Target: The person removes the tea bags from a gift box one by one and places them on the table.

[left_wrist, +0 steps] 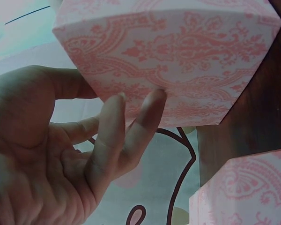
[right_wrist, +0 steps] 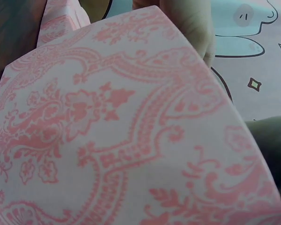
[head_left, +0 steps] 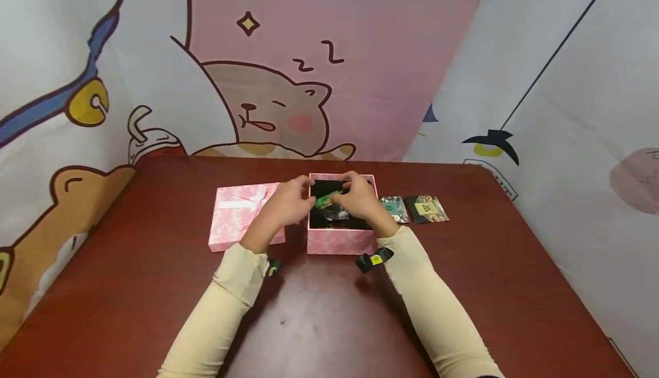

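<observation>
A pink patterned box [head_left: 342, 242] stands uncovered on the table, its inside black. In it lies a small flat packet with a green label [head_left: 324, 201], with a dark, shiny part below. At the box's left rim is my left hand [head_left: 289, 199], thumb and forefinger spread; in the left wrist view its other fingers [left_wrist: 110, 126] lie loosely along the outer wall. My right hand [head_left: 359, 198] reaches over the right side, thumb tip right at the packet and forefinger apart near the back rim. Most of the right fingers are hidden behind the box wall in the right wrist view.
Left of the box lies its pink lid [head_left: 231, 218] with a pale ribbon bow, partly under my left forearm. To the right are two flat packets, one with a teal label [head_left: 396, 209], the other with a yellow label [head_left: 426, 209]. A cartoon-printed cloth hangs behind the table.
</observation>
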`<state>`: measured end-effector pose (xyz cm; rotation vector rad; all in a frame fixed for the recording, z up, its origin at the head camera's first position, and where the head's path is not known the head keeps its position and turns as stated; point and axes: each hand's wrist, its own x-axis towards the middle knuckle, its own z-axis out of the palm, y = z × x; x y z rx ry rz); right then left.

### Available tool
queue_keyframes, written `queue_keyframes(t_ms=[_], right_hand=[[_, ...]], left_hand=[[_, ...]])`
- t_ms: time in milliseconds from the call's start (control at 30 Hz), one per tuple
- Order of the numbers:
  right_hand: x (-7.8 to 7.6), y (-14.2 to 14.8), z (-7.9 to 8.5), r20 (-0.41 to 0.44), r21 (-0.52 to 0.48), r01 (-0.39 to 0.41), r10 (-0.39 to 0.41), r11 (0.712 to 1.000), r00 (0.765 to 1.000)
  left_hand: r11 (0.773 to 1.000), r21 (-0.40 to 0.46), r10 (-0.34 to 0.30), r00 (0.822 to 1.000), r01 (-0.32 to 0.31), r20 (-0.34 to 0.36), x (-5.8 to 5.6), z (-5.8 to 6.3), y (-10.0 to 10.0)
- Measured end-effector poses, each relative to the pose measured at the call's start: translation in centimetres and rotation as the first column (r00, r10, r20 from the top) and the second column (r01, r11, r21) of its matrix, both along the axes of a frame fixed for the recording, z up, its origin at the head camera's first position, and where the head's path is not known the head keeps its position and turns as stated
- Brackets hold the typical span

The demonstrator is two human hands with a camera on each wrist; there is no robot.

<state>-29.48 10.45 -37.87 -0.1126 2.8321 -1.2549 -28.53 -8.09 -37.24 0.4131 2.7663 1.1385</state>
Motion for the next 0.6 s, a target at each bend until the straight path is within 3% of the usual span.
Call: queue_keyframes(t_ms=[133, 333, 533, 600], right_hand=[[-0.3, -1.4, -0.1, 0.01, -0.013, -0.021, 0.022, 1.0, 1.0], [0.0, -0.9, -0.2, 0.024, 0.019, 0.031, -0.032, 0.999, 0.999], [-0.3, -0.4, -0.8, 0.076, -0.096, -0.044, 0.052, 0.994, 0.996], [-0.5, -0.8, -1.0, 0.069, -0.093, -0.074, 0.08, 0.993, 0.994]], left_hand=[[0.999, -0.008, 0.039, 0.999, -0.039, -0.002, 0.2, 0.4, -1.2], [1.0, 0.006, -0.014, 1.0, 0.014, -0.006, -0.2, 0.3, -0.5], [1.0, -0.006, -0.013, 1.0, 0.013, 0.001, -0.2, 0.0, 0.3], [1.0, 0.0, -0.004, 1.0, 0.004, 0.009, -0.1, -0.2, -0.2]])
